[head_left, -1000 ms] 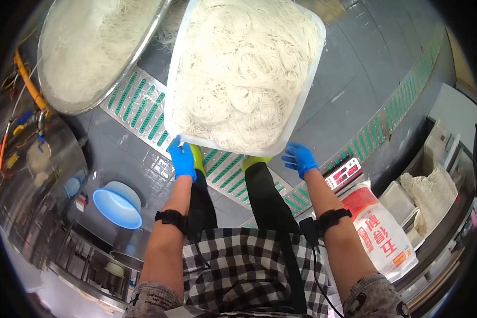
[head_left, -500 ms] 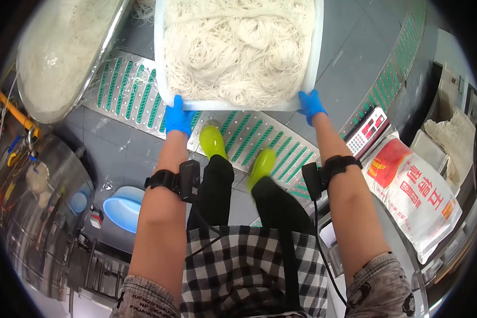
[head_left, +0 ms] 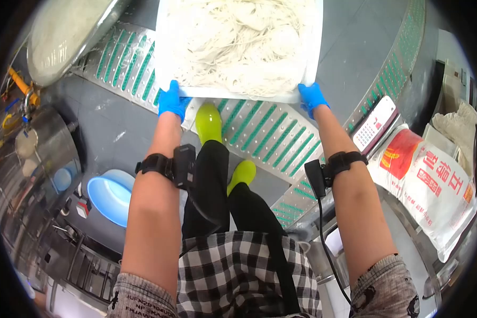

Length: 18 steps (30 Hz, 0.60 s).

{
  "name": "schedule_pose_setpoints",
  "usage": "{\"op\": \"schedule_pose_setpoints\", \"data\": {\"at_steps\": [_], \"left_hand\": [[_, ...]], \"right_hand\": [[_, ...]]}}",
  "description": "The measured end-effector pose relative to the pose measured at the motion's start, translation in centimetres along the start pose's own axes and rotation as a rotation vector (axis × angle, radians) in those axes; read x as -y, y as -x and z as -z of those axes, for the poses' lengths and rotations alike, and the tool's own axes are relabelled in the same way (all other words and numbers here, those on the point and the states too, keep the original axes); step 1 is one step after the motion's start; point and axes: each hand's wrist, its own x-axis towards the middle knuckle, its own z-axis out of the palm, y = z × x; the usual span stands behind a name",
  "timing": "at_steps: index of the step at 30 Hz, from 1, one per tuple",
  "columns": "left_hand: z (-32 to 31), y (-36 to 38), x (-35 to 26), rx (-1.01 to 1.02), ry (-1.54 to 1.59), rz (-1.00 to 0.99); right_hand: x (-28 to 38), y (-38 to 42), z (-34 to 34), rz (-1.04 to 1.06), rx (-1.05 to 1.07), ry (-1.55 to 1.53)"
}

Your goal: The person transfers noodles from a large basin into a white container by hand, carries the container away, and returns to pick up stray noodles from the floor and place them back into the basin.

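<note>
The fingers of the left hand [head_left: 172, 101], in a blue glove, are clamped on the near left corner of a white tray [head_left: 312, 58]. The fingers of the right hand [head_left: 311, 97], also gloved in blue, are closed around the near right corner of the same tray. Both hands hold the tray out in front of the body, above the floor, with its near edge running between them. The tray is heaped with pale noodles [head_left: 238, 42], which fill it from wall to wall.

Each forearm wears a black strap with a small black box: one on the left wrist [head_left: 167, 164], one on the right wrist [head_left: 328, 167], the right one trailing a thin cable down the arm.

Below the tray stand two yellow-green boots [head_left: 209, 123], one ahead of the other, on a metal floor grate [head_left: 270, 135] with green slots that runs across the grey floor. A second band of the same grating curves away at the upper right.

At the upper left sits a large round metal basin [head_left: 63, 37] holding more noodles. A blue bowl [head_left: 108, 193] lies on the floor to the left of the legs. To the right lie a scale [head_left: 373, 123] with a keypad and, just beside it, a white and red sack [head_left: 434, 185] with printed characters.
</note>
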Motion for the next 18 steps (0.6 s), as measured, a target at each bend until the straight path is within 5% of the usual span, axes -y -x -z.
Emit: {"op": "schedule_pose_setpoints", "data": {"at_steps": [18], "left_hand": [[16.3,5.5,9.9,0.040,-0.114,0.000]], "right_hand": [[-20.8,12.9,-7.8,-0.078,-0.061,-0.121]]}}
